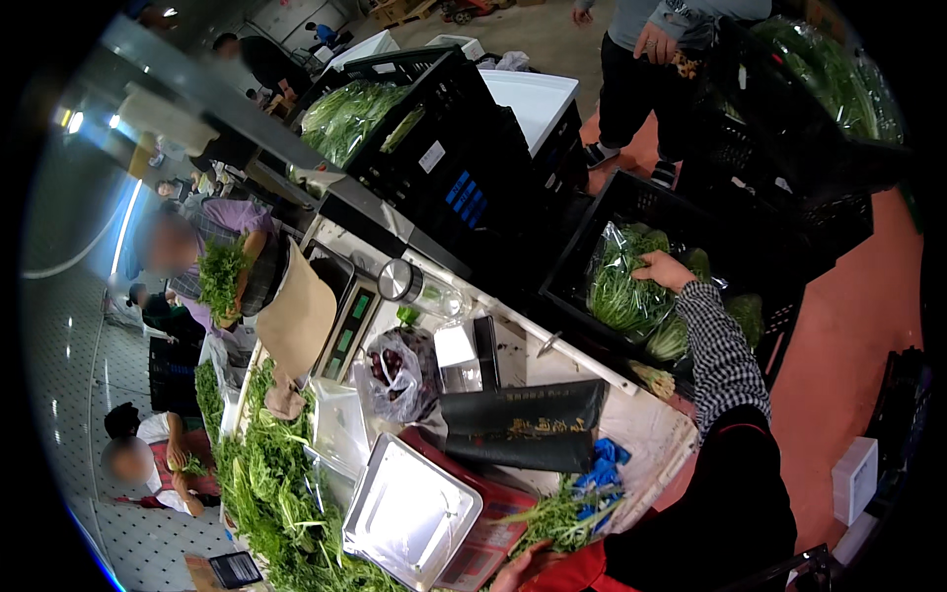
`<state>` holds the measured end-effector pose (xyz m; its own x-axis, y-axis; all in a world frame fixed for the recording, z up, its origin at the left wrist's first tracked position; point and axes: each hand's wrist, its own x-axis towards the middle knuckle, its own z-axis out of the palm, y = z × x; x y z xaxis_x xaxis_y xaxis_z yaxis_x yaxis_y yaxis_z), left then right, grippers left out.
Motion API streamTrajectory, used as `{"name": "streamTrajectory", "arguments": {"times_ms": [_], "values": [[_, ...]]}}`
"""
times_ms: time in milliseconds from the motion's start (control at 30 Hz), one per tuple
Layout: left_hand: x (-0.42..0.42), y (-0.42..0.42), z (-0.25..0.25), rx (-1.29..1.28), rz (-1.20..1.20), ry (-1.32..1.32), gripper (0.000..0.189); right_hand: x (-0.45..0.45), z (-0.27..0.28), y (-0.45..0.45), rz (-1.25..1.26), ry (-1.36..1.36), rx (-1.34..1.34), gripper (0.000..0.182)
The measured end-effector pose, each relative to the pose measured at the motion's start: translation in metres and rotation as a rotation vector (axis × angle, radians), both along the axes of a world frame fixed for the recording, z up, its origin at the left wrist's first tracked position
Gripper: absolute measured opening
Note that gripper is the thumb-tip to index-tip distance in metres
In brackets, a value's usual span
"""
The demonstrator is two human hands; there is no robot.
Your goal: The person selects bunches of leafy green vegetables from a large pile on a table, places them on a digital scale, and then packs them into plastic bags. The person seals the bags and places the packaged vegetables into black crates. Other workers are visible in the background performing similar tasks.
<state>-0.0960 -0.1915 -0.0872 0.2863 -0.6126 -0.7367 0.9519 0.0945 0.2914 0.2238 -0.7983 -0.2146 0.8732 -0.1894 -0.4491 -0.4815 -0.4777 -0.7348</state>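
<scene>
My right hand (664, 271), at the end of a checkered sleeve, grips a clear bag of leafy greens (621, 292) inside a black plastic crate (584, 240). More bundled greens (669, 338) lie beside that bag. At the bottom edge, my left hand (527, 565) is only partly in view. It lies by a loose bunch of greens (558, 516) and the red weighing scale (488, 544); whether it holds anything is hidden. A shiny metal pan (414, 510) tops this scale. Blue plastic (603, 462) lies under the bunch.
A heap of leafy greens (274, 488) covers the table's far side. A second scale (348, 325), a glass jar (436, 296), a bag of dark red produce (396, 370) and a black sleeve (525, 425) crowd the tabletop. Stacked crates (444, 148) stand beyond; several people are nearby.
</scene>
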Motion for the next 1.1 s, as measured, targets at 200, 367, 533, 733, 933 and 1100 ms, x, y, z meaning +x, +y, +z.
{"name": "streamTrajectory", "arguments": {"times_ms": [200,367,533,733,933,1100], "values": [[0.036,-0.023,-0.015,0.117,0.082,0.045,0.082,0.043,-0.024,0.027,-0.033,0.058,-0.548,0.068],[0.070,-0.033,-0.022,0.145,0.085,0.035,0.080,0.029,-0.019,0.049,-0.026,-0.251,-0.743,0.051],[0.089,-0.034,-0.027,0.150,0.081,0.028,0.078,-0.009,0.001,0.073,0.469,-0.405,-0.611,0.068],[0.104,-0.039,-0.029,0.155,0.063,0.008,0.075,0.007,-0.040,0.076,0.643,-0.307,-0.644,0.091],[0.107,-0.039,-0.026,0.128,0.048,-0.034,0.073,0.021,-0.166,0.071,0.583,-0.423,-0.744,0.093],[0.096,-0.037,-0.017,0.113,0.067,-0.093,0.070,0.042,-0.139,0.105,0.631,-0.039,-0.949,0.069]]}}
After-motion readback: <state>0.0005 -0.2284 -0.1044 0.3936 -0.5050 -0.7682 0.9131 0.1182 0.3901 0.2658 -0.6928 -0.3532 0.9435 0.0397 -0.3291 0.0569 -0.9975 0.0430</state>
